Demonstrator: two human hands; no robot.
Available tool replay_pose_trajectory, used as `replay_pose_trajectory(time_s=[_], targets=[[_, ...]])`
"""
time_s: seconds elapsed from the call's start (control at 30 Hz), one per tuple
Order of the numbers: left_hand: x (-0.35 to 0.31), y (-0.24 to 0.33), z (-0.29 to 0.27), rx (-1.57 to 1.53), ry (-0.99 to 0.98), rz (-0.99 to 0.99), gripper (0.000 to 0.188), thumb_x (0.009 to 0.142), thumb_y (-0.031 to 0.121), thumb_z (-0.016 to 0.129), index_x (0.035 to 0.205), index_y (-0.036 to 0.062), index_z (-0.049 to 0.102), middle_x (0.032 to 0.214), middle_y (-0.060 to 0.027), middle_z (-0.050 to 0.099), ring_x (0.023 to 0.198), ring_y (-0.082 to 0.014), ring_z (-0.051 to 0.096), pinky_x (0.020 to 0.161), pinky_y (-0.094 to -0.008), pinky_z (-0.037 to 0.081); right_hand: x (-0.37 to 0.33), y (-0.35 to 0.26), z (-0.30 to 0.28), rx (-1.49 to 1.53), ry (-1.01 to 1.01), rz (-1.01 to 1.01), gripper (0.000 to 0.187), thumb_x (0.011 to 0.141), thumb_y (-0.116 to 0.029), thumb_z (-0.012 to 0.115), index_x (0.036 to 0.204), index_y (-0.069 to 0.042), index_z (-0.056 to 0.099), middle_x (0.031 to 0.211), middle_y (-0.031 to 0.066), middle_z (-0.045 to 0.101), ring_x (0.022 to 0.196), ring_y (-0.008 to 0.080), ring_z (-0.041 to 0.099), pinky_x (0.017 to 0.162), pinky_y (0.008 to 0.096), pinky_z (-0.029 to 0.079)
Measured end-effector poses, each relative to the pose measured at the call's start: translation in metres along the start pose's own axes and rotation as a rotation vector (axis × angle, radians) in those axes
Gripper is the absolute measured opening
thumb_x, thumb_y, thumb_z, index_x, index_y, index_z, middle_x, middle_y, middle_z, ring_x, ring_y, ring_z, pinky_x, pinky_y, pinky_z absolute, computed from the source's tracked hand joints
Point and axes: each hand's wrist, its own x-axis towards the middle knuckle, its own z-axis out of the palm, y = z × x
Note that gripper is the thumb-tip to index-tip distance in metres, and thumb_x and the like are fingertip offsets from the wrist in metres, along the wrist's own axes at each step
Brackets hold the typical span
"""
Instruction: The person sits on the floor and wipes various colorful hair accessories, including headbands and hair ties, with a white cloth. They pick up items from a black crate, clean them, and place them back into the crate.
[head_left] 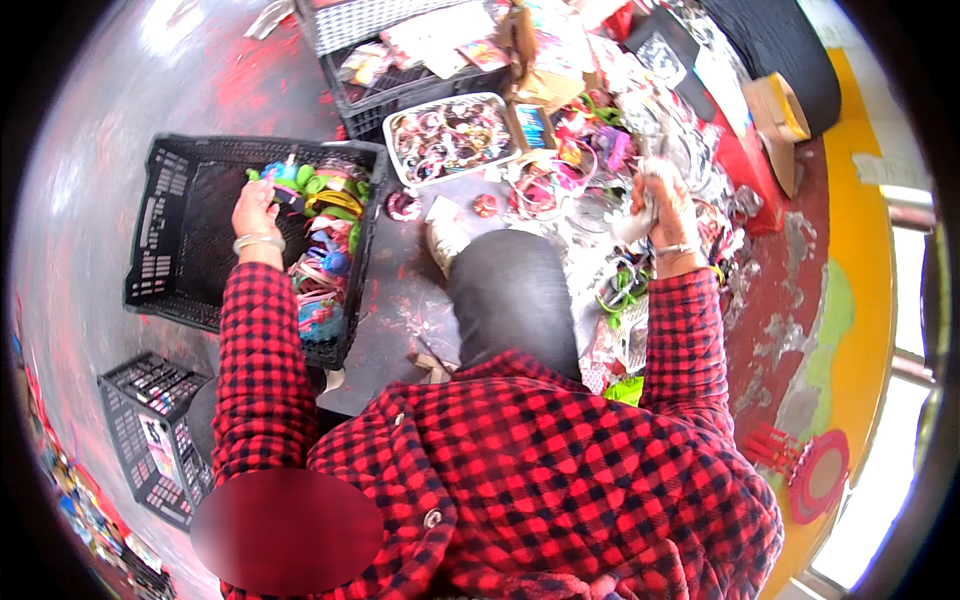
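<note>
My left hand (pixel 256 210) is over the black plastic crate (pixel 190 310) on the left. Its fingers are curled together at the edge of a row of colourful hair bands (pixel 335 205) in green, yellow, pink and blue. Whether a band is between the fingertips is too small to tell. On the right, my raised right hand (pixel 675 215) is closed round a crumpled whitish plastic bag (pixel 638 222). Below and around it spreads a pile of clear plastic wrappers (pixel 690 130) mixed with loose hair bands. A pink hoop-shaped hair band (pixel 540 190) lies left of that hand.
A white tray (pixel 390 150) full of small hair ties stands ahead, beside a black crate of packets (pixel 350 110). Another black crate (pixel 120 420) is at lower left. My dark-clad knee (pixel 515 300) rises in the middle. A red and yellow wall (pixel 850 330) bounds the right.
</note>
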Motion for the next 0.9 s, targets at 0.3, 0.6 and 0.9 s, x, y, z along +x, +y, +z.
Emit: replay_pose_trajectory(time_s=[0.3,0.6,0.9], targets=[[-0.117,0.082,0.048,0.064,-0.455,-0.038,0.025,0.085,0.026,0.051,0.094,0.0040,0.057,0.089,-0.0076,0.062,0.083,-0.0157,0.058,0.067,-0.0241,0.042,-0.068,0.199,-0.156,0.146,0.440,0.520,0.008,0.077,-0.015,0.057,0.078,-0.006,0.057,0.064,0.0053,0.056,0.048,0.0160,0.051,0.042,0.0288,0.040],[-0.177,0.071,0.006,0.494,-0.438,-0.070,0.024,0.088,0.023,0.046,0.090,0.0015,0.056,0.082,-0.0075,0.061,0.070,-0.0130,0.057,0.059,-0.0226,0.042,0.026,0.311,-0.087,-1.138,0.181,0.503,0.044,0.067,-0.025,0.061,0.107,-0.006,0.058,0.100,0.0103,0.062,0.089,0.0219,0.060,0.078,0.0298,0.046],[-0.154,0.059,-0.021,0.477,-0.221,-0.116,0.023,0.088,0.024,0.046,0.092,0.0030,0.056,0.083,-0.0077,0.062,0.071,-0.0134,0.058,0.060,-0.0225,0.042,0.114,0.363,-0.057,-0.630,0.460,0.495,0.052,0.059,-0.021,0.072,0.100,0.002,0.051,0.095,0.0149,0.061,0.089,0.0239,0.059,0.079,0.0311,0.045]])
